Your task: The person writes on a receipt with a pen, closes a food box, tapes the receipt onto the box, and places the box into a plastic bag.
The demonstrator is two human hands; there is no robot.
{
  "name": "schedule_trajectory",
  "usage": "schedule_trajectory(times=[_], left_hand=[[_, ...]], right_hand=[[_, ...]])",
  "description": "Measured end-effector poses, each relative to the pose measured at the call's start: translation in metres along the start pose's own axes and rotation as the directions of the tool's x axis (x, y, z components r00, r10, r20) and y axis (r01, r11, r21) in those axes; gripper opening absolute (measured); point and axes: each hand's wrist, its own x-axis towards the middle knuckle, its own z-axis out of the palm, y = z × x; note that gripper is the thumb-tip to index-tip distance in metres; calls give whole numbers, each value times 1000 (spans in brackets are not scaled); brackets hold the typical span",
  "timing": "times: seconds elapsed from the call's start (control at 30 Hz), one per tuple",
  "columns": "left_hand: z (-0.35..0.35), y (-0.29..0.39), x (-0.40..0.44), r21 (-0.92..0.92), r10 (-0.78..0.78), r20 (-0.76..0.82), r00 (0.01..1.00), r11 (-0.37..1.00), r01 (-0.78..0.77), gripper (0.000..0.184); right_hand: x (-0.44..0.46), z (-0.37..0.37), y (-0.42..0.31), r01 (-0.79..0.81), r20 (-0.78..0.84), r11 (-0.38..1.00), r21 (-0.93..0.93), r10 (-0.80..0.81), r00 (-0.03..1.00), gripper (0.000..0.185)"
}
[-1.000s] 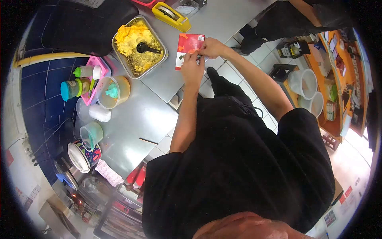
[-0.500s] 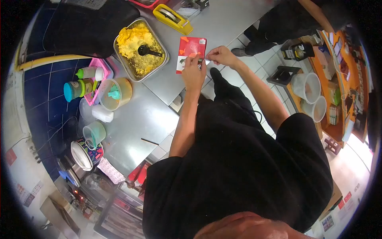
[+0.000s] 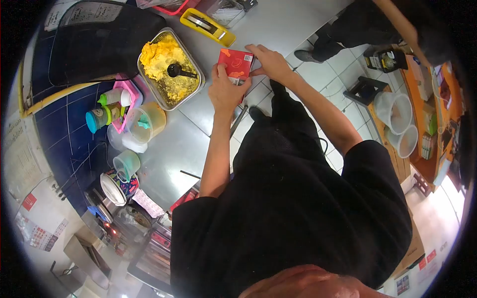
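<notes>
A red printed box (image 3: pixel 238 60) with a white lower part lies at the edge of the metal table. My left hand (image 3: pixel 226 94) grips its left and near sides, thumb and fingers spread around the corner. Against the box's right side is my right hand (image 3: pixel 273 64), the forefinger at the far corner and the thumb lower down. Whether anything thin sits under the right fingers is hidden. Beyond the box stands a yellow tape dispenser (image 3: pixel 224 37). To the left is a metal tray (image 3: pixel 201 82) of yellow shredded food (image 3: pixel 156 57) with a black scoop (image 3: pixel 175 70) in it.
Plastic tubs (image 3: pixel 158 116), bottles (image 3: pixel 94 120) and a pink basket (image 3: pixel 130 89) line the tiled wall on the left. Another person's leg and shoe (image 3: pixel 308 56) are at the upper right. A black stool (image 3: pixel 365 89) and white buckets (image 3: pixel 392 109) stand on the right.
My right hand has gone from a pinch beside the box to resting along its right side. My left hand has shifted from the box's top to its left and near sides.
</notes>
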Motion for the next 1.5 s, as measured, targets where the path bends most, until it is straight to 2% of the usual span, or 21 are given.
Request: schedule_trajectory(times=[0.1, 0.13, 0.2, 0.23, 0.27, 0.33, 0.37, 0.47, 0.6, 0.63, 0.73, 0.8, 0.87, 0.93, 1.0, 1.03, 1.07, 1.13, 1.23, 1.33, 1.5], left_hand=[[-13, -7, -2, -53, 60, 6, 998, 997, -59, 80], [-21, -8, 0, -74, 84, -7, 996, 994, -84, 77], [-31, -6, -20, -306, -20, -108, 994, 952, -14, 64], [-31, -1, -26, -424, -75, -146, 986, 906, 6, 58], [-29, 9, -27, -622, -183, -122, 976, 780, 68, 52], [-30, 35, -35, -904, -370, 4, 929, 397, 162, 42], [-31, 45, -31, -928, -388, -25, 921, 351, 123, 33], [-35, 49, -26, -965, -463, -44, 885, 249, 82, 38], [-38, 27, -32, -968, -445, 35, 895, 208, 142, 54], [-38, 17, -35, -954, -429, 166, 888, 159, 256, 63], [-30, -8, -33, -956, -392, 237, 889, 68, 285, 68], [-41, -7, -28, -958, -451, 192, 872, 108, 266, 42], [-54, -3, -22, -940, -494, 169, 853, 180, 290, 27], [-18, -25, 0, -948, -396, -33, 918, 303, 97, 23], [2, -37, 22, -851, -245, -274, 930, 512, -116, 21], [-7, -36, 31, -701, -204, -249, 947, 712, -31, 13], [-6, -35, 42, -661, -202, -273, 940, 750, -31, 13], [7, -33, 67, -581, -206, -307, 929, 814, -11, 16], [13, -32, 84, -492, -200, -247, 948, 869, 55, 26], [16, -32, 94, -473, -188, -299, 936, 881, 26, 26], [18, -37, 98, -419, -96, -371, 924, 905, -74, 28]], right_hand=[[10, 3, 20, 1, 187, 1000, 15, -3, 982, 70], [8, -5, 18, -65, 144, 998, 27, 61, 988, 66], [-5, -25, 3, -189, 38, 980, 54, 187, 982, 57], [-6, -43, -18, -266, 218, 930, 253, 213, 953, 53], [-9, -61, -41, -371, 404, 830, 417, 196, 893, 50], [-18, -70, -86, -621, 629, 448, 643, 154, 762, 42], [-14, -71, -97, -713, 715, 217, 666, 85, 694, 38], [-2, -62, -94, -703, 684, 351, 618, 200, 701, 34], [12, -43, -86, -629, 663, 511, 586, 145, 735, 31], [17, -44, -89, -628, 680, 549, 552, 138, 720, 28], [42, -52, -95, -580, 679, 636, 510, 116, 725, 23], [71, -50, -85, -504, 605, 657, 561, 90, 791, 23], [120, -24, -50, -77, 49, 917, 392, 63, 997, 22], [168, 10, -16, -202, -31, 968, 147, 208, 978, 26], [191, 20, -2, -266, 101, 961, 69, 259, 961, 30], [199, 20, 0, -293, 161, 956, 27, 285, 945, 33], [208, 19, 2, -396, 266, 906, 148, 349, 899, 34], [212, 11, 0, -611, 496, 718, 332, 418, 761, 36], [213, 13, -16, -596, 353, 797, 99, 532, 770, 33], [214, 9, -26, -652, 458, 707, 274, 500, 735, 31], [211, -3, -33, -675, 494, 676, 295, 497, 714, 31]])
